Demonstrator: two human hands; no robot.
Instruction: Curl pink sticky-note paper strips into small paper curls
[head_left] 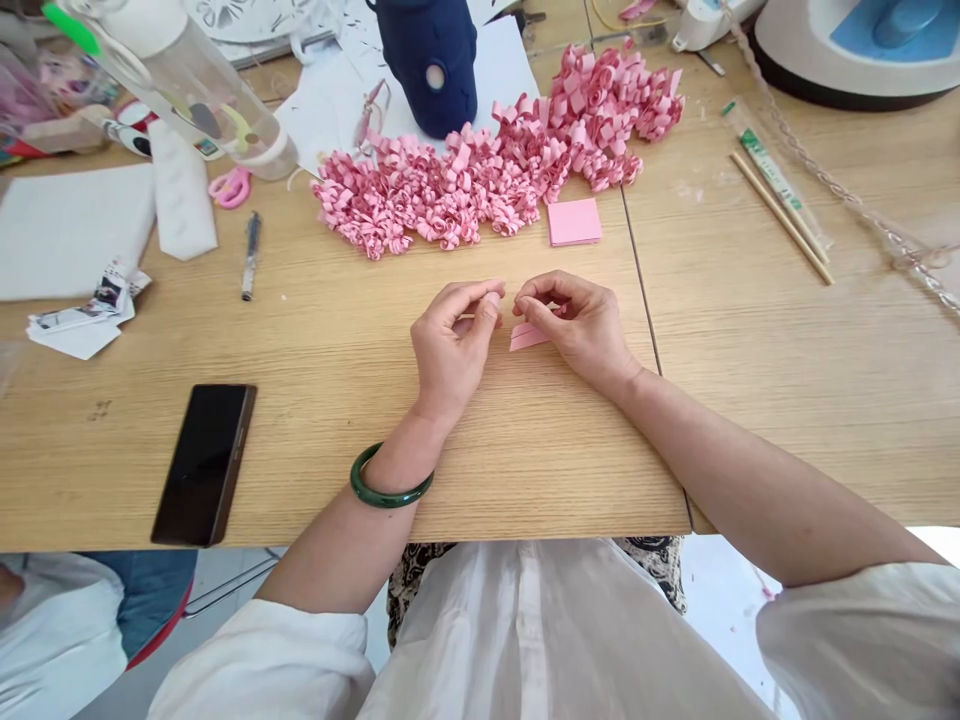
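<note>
My left hand (451, 345) is raised over the table, with thumb and forefinger tips pressed together. Anything between them is too small to make out. Just to its right, my right hand (585, 328) is also closed in a pinch, its fingertips a small gap away from the left ones. Pink paper strips (528, 337) show beneath the right hand, partly covered by its fingers; I cannot tell whether the hand touches them. Beyond the hands lies a small stack of pink paper (575, 222). A long heap of curled pink paper pieces (450, 190) stretches behind it.
A dark blue bottle (427, 70) stands behind the heap. To the left are a phone (204, 465), a pen (251, 256), pink scissors (229, 187) and a clear bottle (217, 95). Chopsticks (784, 220) and a twisted cord (840, 185) lie right. A person sits at lower left.
</note>
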